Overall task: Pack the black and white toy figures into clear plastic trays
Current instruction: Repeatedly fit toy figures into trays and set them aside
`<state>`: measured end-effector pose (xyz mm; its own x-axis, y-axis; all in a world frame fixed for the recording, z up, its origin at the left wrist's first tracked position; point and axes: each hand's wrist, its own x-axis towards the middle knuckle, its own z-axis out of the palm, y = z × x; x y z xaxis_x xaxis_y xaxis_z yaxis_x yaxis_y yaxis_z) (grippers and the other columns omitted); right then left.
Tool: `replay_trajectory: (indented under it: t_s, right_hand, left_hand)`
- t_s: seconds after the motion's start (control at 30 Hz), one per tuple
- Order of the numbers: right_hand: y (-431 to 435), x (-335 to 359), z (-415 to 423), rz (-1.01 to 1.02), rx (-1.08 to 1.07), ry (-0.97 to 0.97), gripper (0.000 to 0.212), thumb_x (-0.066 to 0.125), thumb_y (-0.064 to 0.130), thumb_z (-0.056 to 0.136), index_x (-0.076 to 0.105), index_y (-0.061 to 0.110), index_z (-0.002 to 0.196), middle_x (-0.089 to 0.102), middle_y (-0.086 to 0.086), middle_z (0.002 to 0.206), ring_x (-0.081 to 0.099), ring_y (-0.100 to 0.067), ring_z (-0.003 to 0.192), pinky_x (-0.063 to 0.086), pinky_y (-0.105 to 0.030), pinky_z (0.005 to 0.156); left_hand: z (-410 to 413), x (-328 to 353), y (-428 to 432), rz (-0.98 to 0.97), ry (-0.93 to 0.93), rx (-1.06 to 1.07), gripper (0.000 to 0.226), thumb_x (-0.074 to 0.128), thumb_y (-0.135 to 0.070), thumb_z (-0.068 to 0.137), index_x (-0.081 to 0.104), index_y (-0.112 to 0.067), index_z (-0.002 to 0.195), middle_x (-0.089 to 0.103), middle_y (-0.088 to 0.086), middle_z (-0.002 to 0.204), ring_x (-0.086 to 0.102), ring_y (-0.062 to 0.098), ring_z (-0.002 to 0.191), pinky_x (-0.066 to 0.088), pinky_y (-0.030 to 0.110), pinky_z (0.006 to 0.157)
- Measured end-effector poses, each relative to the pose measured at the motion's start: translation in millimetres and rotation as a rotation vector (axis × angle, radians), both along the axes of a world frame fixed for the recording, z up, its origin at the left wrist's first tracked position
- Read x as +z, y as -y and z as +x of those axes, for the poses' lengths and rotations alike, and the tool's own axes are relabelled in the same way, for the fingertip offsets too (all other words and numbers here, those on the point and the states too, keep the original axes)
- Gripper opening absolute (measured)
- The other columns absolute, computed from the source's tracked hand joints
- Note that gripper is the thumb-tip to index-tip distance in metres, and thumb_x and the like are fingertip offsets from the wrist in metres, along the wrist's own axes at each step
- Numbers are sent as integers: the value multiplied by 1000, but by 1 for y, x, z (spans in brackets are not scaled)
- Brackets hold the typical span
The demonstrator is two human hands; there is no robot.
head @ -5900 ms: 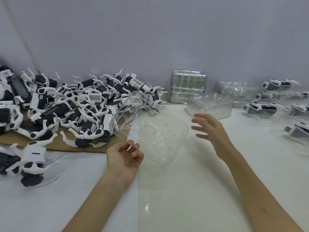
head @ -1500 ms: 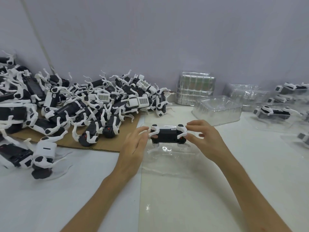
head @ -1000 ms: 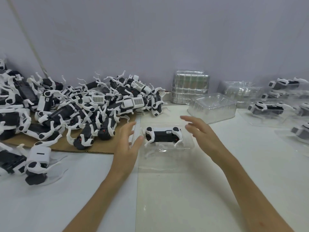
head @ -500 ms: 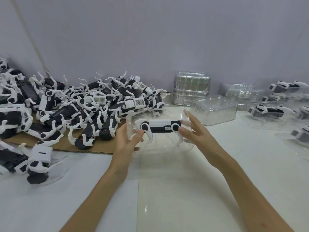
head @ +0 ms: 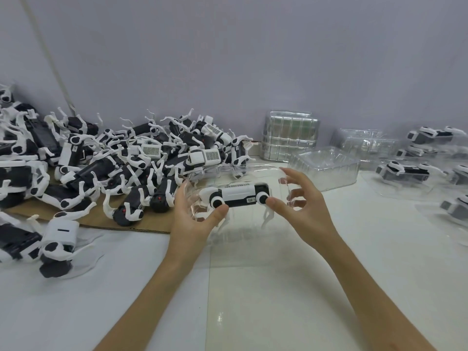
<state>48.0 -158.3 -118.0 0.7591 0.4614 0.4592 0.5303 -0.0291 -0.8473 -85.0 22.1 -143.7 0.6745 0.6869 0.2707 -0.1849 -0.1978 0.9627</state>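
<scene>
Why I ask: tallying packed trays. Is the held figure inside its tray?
Inside: the toy figure shows through clear tray walls around it.

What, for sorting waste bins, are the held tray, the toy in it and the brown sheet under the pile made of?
Clear moulded tray: thin glossy plastic, seemingly; see-through with bright glints. Black and white toy figure: hard plastic, smooth, faint sheen. Flat brown sheet: likely matte cardboard, judging by colour and thin raw edge.

Black-and-white toy figure point(head: 238, 195) in a clear tray point(head: 255, 171); brown cardboard point(head: 141, 224) at nine o'clock; glossy white worktop point(head: 278, 287); lilac-grey wall point(head: 228, 59)
</scene>
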Motion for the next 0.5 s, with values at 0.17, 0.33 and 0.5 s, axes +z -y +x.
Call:
replay_trajectory:
  t_s: [0.17, 0.33, 0.5]
  right_hand:
    - [-2, -1, -3, 10, -17, 35, 64, 75, 56, 68, 54, 44, 127, 59, 18, 118, 58, -5, 89, 50, -16, 80]
    - [-4, -2, -2, -22, 79, -66, 69, 77, 58, 75, 47, 44, 135, 55, 31, 117, 63, -2, 98, 51, -16, 76]
    - [-3, -2, -2, -73, 143, -78, 78, 78, 58, 64, 43, 53, 134, 52, 28, 125, 60, -2, 103, 50, -19, 76]
  left_hand:
    - [2, 0, -2, -32, -14, 9, 107, 82, -53, 58, 33, -31, 150, 52, -27, 121, 51, -11, 114, 38, 17, 93]
    - [3, 1, -8, -184, -47, -27, 85, 83, -50, 55, 50, -37, 132, 62, -9, 121, 60, 11, 111, 46, 30, 89]
    - [-2, 5, -10, -269, -73, -8, 77, 85, -60, 45, 64, -27, 111, 70, -10, 99, 62, 12, 101, 47, 32, 80]
